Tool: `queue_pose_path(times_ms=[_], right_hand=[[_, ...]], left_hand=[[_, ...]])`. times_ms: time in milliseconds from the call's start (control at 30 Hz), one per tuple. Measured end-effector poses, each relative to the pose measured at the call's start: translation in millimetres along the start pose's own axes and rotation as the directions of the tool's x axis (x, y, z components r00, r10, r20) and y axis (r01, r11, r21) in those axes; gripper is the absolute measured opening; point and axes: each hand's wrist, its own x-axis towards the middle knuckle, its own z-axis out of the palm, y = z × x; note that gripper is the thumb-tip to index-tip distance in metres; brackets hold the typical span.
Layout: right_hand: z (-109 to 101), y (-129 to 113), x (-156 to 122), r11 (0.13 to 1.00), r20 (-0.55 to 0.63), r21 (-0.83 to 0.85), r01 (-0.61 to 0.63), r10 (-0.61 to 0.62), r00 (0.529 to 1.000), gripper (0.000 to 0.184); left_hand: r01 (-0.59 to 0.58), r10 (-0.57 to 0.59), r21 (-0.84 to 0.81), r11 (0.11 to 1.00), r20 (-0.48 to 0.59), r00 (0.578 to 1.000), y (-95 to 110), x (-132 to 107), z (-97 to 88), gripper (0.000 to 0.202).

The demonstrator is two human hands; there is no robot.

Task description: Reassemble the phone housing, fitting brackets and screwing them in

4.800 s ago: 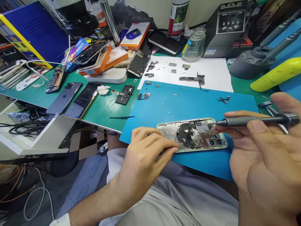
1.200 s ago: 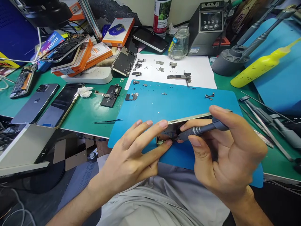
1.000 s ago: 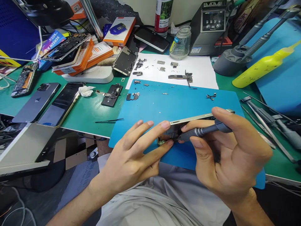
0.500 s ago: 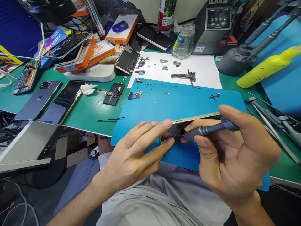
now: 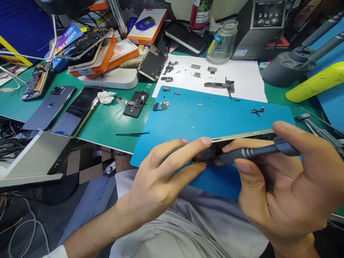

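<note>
My left hand [image 5: 161, 175] grips the near-left end of an opened phone frame [image 5: 242, 135], with fingertips along its upper edge and inside it. The frame is tilted on its long side above the blue mat [image 5: 220, 120]. In my right hand [image 5: 285, 193] is a dark grey screwdriver [image 5: 238, 155], pinched by the thumb and forefinger near its ends. Its tip points into the frame beside my left fingers; the exact contact point is hidden. Other right-hand fingers rest behind and along the frame.
Small phone parts and a logic board [image 5: 215, 85] lie on white paper [image 5: 185, 66] and the mat. Tweezers [image 5: 133, 134], a battery [image 5: 136, 104] and two phones [image 5: 51, 109] are to the left. Behind stand a glass jar [image 5: 222, 43] and orange boxes [image 5: 92, 64].
The view has shifted a little, so the bench appears further right. Both hands, the frame and the screwdriver have moved right in the picture together. The grip looks unchanged.
</note>
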Motion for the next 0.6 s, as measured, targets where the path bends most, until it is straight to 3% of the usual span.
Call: queue_pose_path(times_ms=[100,367,600], right_hand=[[6,-2,2,0.994,-0.061,0.045,-0.098,0.101,0.993,0.053],[9,-7,3,0.981,-0.080,0.064,-0.181,0.186,0.979,0.057],[-1,-13,-14,0.961,0.021,-0.096,-0.261,0.264,0.964,0.058]], left_hand=[[0.053,-0.052,-0.015,0.999,0.012,0.999,5,3,0.3,0.028],[0.077,-0.077,-0.021,0.997,0.010,0.997,5,4,2.2,0.029],[0.073,-0.073,-0.008,0.997,0.017,0.997,4,4,4.1,0.032]])
